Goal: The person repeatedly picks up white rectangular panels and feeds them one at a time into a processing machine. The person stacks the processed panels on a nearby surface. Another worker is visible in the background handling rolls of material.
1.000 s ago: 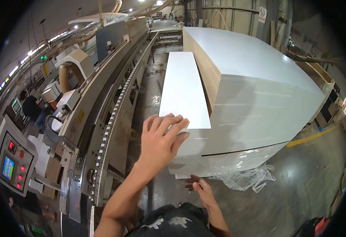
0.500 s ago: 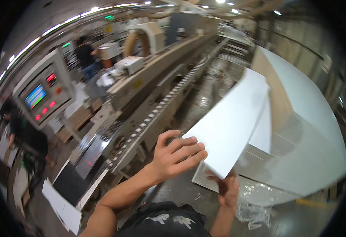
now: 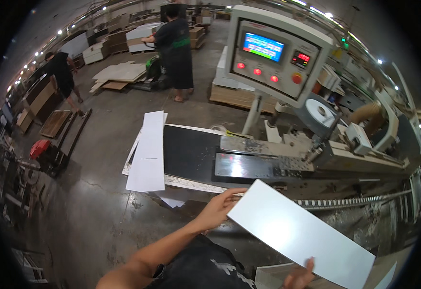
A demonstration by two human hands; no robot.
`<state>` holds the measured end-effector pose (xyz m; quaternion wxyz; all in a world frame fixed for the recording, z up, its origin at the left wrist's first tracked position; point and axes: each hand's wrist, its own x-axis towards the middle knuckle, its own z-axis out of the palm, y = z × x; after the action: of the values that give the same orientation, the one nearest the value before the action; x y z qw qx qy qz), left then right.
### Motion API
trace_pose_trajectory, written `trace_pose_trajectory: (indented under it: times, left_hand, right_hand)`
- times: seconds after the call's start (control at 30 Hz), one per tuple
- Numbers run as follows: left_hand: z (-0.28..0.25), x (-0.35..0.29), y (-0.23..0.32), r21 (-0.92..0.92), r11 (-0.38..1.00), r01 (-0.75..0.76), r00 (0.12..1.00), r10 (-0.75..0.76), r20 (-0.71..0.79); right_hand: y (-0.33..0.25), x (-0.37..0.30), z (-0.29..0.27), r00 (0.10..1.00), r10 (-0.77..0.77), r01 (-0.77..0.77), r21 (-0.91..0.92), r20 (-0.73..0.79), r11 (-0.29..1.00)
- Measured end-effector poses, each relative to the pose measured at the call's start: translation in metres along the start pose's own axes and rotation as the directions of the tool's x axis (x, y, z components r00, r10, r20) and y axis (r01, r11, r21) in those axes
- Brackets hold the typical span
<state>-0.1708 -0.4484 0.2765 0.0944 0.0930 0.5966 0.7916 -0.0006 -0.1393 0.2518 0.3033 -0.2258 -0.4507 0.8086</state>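
A long white rectangular panel (image 3: 297,231) is held slantwise in front of me, its near-left end higher in view. My left hand (image 3: 216,211) grips its left end, the fingers partly hidden behind it. At the lower edge my right hand (image 3: 301,275) closes around the panel, thumb on the top face. Beyond the panel lies a machine's infeed table with a black surface (image 3: 189,151) and a shiny metal plate (image 3: 242,165). A few white panels (image 3: 148,154) rest on the table's left end.
A control box (image 3: 275,53) with a lit screen and red buttons stands over the machine. A toothed conveyor track (image 3: 350,201) runs off to the right. Two people (image 3: 176,53) work behind, near a pallet of boards (image 3: 121,72). A red-topped pallet jack (image 3: 42,150) stands left.
My view has swung left from the stacked sheets toward the machine's infeed end. The white panel has come along in both hands, turned to slope down to the right.
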Motion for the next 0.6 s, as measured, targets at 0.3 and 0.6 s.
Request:
trace_pose_trajectory:
  times: [0.3, 0.6]
  left_hand:
    - [-0.186, -0.034, -0.065, -0.218, 0.907, 0.361, 0.882, -0.408, -0.236]
    - [-0.284, -0.002, -0.11, -0.208, 0.917, 0.341, 0.825, -0.398, -0.401]
  right_hand:
    - [0.184, 0.046, 0.127, 0.833, 0.488, -0.484, -0.084, 0.261, 0.871]
    - [0.267, 0.098, 0.188, 0.816, 0.572, -0.535, -0.257, 0.091, 0.805]
